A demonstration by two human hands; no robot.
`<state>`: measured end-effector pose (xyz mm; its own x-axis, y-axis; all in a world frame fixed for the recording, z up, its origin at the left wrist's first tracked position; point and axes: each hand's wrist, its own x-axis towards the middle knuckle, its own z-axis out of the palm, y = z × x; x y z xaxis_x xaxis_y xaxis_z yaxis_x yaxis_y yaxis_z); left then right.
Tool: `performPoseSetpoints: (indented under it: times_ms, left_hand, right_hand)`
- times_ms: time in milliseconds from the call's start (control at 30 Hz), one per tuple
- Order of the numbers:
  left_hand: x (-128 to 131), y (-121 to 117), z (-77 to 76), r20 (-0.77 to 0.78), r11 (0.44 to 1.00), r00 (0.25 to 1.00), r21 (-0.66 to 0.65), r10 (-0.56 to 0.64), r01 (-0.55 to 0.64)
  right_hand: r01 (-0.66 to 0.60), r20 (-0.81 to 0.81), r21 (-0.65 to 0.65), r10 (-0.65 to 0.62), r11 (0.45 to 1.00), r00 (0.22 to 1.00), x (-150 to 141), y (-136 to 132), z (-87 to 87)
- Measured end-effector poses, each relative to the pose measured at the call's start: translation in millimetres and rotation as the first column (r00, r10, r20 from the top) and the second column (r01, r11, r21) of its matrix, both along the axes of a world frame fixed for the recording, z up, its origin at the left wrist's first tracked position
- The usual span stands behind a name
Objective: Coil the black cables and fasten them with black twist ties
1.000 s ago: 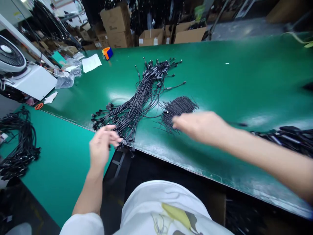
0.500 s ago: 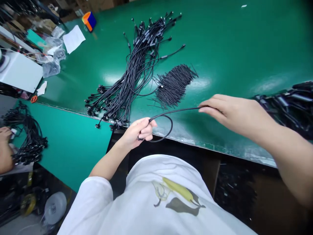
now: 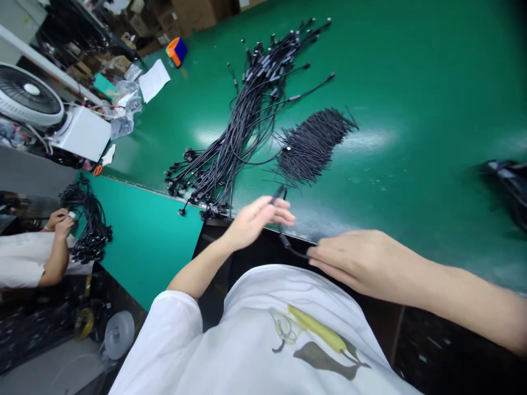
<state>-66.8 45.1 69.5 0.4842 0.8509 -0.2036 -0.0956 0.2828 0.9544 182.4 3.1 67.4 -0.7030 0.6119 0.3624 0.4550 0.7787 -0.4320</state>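
My left hand (image 3: 257, 222) pinches a black cable between thumb and fingers, just past the table's front edge. Lower and to the right, my right hand (image 3: 358, 263) is closed on the same black cable (image 3: 285, 241), which has a thicker sleeve between the hands. Motion blurs part of the cable. Beyond my left hand lies a long bundle of black cables (image 3: 242, 120) with plugs at both ends. To its right is a pile of short black ties or thin strips (image 3: 315, 145); their exact kind is unclear.
The green table (image 3: 411, 82) has another dark cable bundle (image 3: 510, 181) at its right. At far left stand a white fan (image 3: 31, 90), a paper sheet (image 3: 154, 80) and an orange-and-blue tape roll (image 3: 177, 52). A co-worker's hands (image 3: 60, 222) are beside more cables (image 3: 93, 219).
My right hand has come down and left, closer to my left hand, and the cable stretched between them is now a short span. The view has shifted left, showing the fan and co-worker.
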Motion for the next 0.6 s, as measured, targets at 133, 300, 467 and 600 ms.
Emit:
performPoseSetpoints:
  times_ms: [133, 300, 467, 600]
  left_hand:
    - [16, -15, -4.1, -0.066, 0.960, 0.958, 0.005, -0.280, 0.281]
    - [22, -14, -0.4, 0.164, 0.979, 0.984, -0.179, -0.071, 0.101]
    - [34, -15, -29.3, 0.075, 0.994, 0.996, -0.086, -0.054, 0.061]
    - [37, -17, -54.2, -0.212, 0.989, 0.972, 0.080, -0.105, 0.124]
  right_hand:
    - [0.072, -0.163, -0.216, -0.109, 0.974, 0.981, -8, 31, 8.3]
    - [0.093, -0.454, -0.669, -0.504, 0.738, 0.734, -20, 44, -21.9]
    - [-0.345, -0.512, -0.851, -0.773, 0.397, 0.375, -52, 26, -38.2]
    - [-0.450, -0.515, -0.791, -0.847, 0.413, 0.128, -68, 19, -32.8]
